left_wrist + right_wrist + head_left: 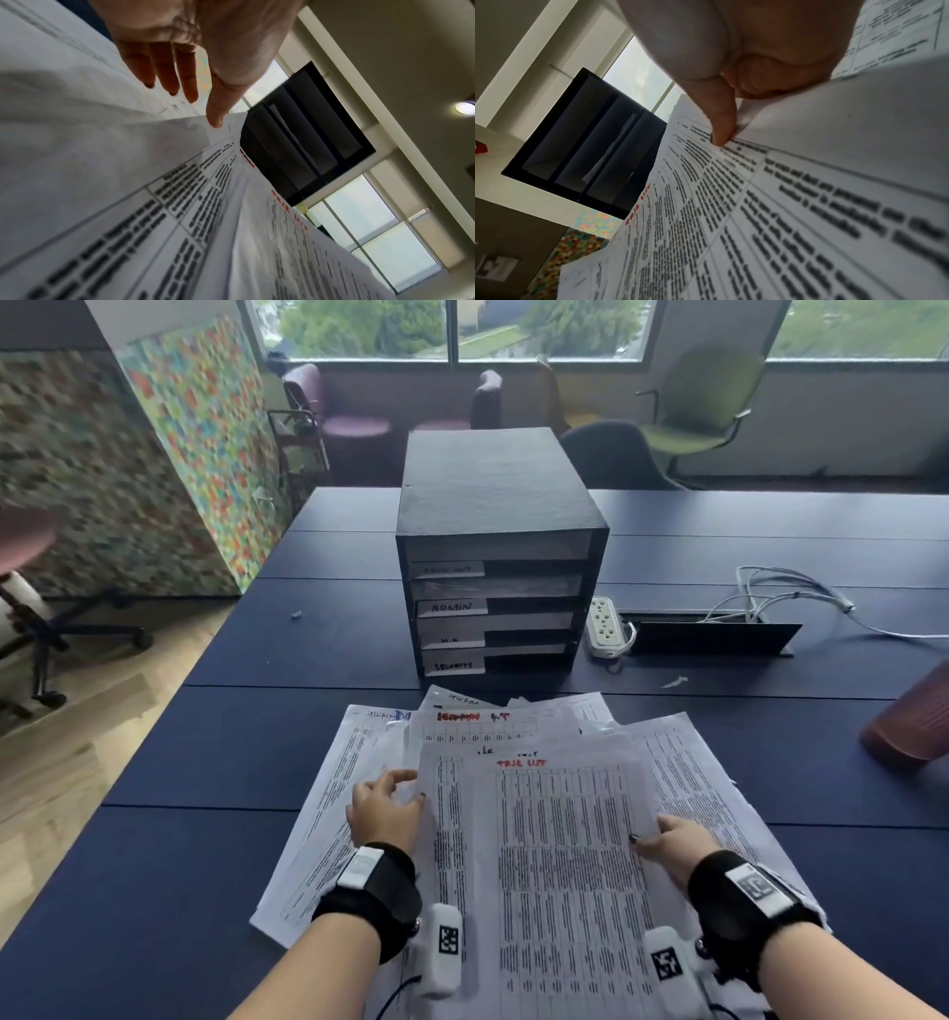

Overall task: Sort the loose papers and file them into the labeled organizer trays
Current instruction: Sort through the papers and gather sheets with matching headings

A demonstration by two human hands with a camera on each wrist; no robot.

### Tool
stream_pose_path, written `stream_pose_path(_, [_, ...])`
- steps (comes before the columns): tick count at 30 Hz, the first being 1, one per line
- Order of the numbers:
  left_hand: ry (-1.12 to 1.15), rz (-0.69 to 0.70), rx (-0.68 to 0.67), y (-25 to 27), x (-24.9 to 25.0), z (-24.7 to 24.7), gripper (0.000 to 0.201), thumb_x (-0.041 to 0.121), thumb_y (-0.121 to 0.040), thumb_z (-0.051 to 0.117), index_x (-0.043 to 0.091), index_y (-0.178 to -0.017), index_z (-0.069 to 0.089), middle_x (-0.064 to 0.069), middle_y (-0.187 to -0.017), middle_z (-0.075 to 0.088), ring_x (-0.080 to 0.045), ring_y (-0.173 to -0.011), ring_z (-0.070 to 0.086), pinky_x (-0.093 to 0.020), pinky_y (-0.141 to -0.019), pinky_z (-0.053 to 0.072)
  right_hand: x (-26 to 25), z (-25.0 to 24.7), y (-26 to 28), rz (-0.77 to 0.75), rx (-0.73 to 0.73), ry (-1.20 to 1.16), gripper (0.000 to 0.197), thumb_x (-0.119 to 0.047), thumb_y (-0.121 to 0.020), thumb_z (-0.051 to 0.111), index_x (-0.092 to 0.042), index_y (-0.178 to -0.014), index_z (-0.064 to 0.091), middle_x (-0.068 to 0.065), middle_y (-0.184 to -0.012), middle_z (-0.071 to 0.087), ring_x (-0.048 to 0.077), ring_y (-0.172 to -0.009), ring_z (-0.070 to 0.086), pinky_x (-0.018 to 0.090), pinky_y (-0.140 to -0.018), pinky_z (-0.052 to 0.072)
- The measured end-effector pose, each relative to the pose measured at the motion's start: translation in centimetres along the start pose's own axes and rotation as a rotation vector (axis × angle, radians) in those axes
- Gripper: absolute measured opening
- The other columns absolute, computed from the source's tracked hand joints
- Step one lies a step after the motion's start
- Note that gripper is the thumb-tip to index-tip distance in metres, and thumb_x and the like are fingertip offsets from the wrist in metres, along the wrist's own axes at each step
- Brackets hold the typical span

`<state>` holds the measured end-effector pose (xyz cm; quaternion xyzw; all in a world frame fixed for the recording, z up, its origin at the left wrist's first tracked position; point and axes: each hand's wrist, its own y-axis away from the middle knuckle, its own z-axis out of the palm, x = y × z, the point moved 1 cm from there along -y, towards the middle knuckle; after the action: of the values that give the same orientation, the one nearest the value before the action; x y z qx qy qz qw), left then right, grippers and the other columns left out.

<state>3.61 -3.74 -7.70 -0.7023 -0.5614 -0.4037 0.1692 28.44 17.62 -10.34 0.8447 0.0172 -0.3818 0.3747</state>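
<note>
A black organizer (500, 588) with several labeled trays stands mid-table; it also shows in the wrist views (308, 130) (590, 146). In front of it, loose printed papers (513, 726) lie fanned out and overlapping. The top sheet (565, 865), headed in red "TASK LIST", is raised a little. My right hand (652, 839) pinches its right edge, thumb (721, 130) on top and fingers curled under it. My left hand (405, 788) hovers at the pile's left side with fingers straight; its thumb (216, 115) touches the corner of a sheet (154, 152).
The dark blue table (257, 762) carries a white power strip (606, 626), a black cable box (714, 636) and loose white cables (780, 593) right of the organizer. A reddish object (909, 721) sits at the right edge. Chairs (703, 418) stand beyond the table.
</note>
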Motion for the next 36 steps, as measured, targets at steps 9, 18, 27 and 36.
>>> stream_pose_path(9, [-0.161,0.090,-0.007,0.5,1.0,1.0,0.015,0.017,-0.086,0.060,0.032,-0.085,0.061,0.002,-0.113,0.057,-0.024,-0.112,0.047,-0.040,-0.099,0.038,0.7,1.5,0.8,-0.047,-0.035,-0.113,0.028,0.003,-0.079,0.066,-0.002,-0.107,0.063,0.016,-0.098,0.068,0.034,-0.098,0.063,0.051,-0.095,0.047])
stream_pose_path(18, [0.265,-0.039,-0.081,0.8,1.6,1.5,0.023,0.007,-0.096,0.045,0.024,-0.082,0.052,0.003,-0.083,0.059,-0.017,-0.078,0.054,-0.026,-0.065,0.038,0.8,0.1,0.0,-0.072,-0.006,-0.193,0.014,-0.006,-0.081,0.067,-0.011,-0.094,0.068,0.013,-0.092,0.071,0.035,-0.093,0.064,0.056,-0.092,0.047])
stream_pose_path(27, [0.322,-0.166,-0.074,-1.9,1.6,1.6,0.020,0.005,-0.095,0.043,0.017,-0.101,0.058,-0.005,-0.093,0.063,-0.019,-0.079,0.056,-0.024,-0.066,0.044,0.4,-0.5,-2.1,-0.031,-0.036,-0.144,0.020,-0.022,-0.078,0.070,-0.016,-0.097,0.067,0.011,-0.095,0.072,0.035,-0.094,0.064,0.056,-0.091,0.047])
stream_pose_path(36, [0.160,-0.124,-0.085,-4.1,1.8,2.0,0.018,0.008,-0.094,0.046,0.018,-0.094,0.061,-0.007,-0.103,0.064,-0.022,-0.087,0.055,-0.027,-0.073,0.040,-0.7,0.2,-2.7,-0.021,-0.080,-0.168,0.009,-0.015,-0.080,0.068,-0.019,-0.089,0.068,0.010,-0.091,0.073,0.035,-0.094,0.065,0.057,-0.090,0.048])
